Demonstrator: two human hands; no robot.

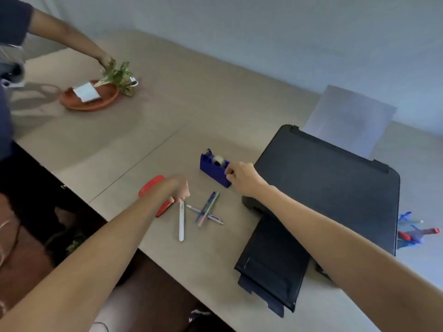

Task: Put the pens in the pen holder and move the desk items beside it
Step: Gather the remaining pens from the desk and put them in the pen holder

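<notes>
Beige table (pixel 215 111): right hand (pixel 242 179) grip closed on blue tape dispenser (pixel 214 170), left hand (pixel 178 189) pinching white pen (pixel 181 221), crossed pens (pixel 206 210) loose nearby, blue pen holder (pixel 410 232) with pens far right behind printer (pixel 323 188).

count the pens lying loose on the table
4. A white pen lies just below the left hand. Three more lie crossed in a pile to its right: a lilac pen, a blue pen and a green-and-pink pen. None seem hidden.
</notes>
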